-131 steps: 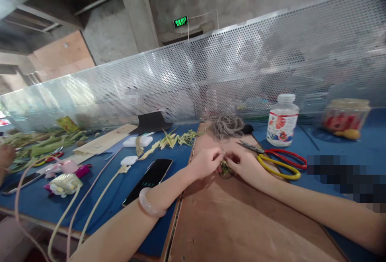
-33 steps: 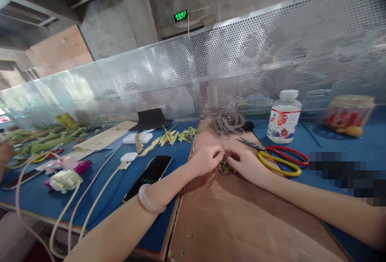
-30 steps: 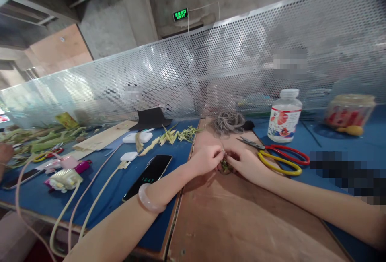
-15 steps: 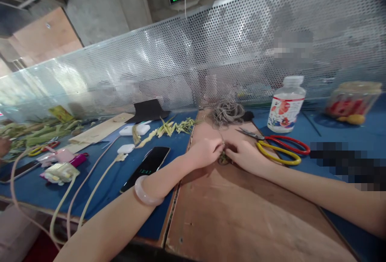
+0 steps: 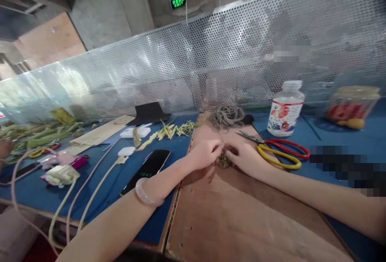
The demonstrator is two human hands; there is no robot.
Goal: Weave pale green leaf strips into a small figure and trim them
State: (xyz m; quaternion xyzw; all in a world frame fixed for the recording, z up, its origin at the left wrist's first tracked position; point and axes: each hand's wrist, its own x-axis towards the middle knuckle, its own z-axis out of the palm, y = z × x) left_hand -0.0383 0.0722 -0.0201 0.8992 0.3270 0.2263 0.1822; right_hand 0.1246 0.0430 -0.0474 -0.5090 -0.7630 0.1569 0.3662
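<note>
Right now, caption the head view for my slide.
Left hand and right hand at a small greenish piece, scissors lying nearby.

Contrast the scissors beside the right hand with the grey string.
The scissors have red and yellow handles; the string is all grey. The scissors lie flat; the string is a tangled heap. The scissors cross the wooden board's edge; the string sits inside it. Both rest at least partly on the board.

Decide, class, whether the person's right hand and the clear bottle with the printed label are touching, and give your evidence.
Apart. The head view shows a plain gap between the right hand and the bottle, with the scissors lying partly in it.
</note>
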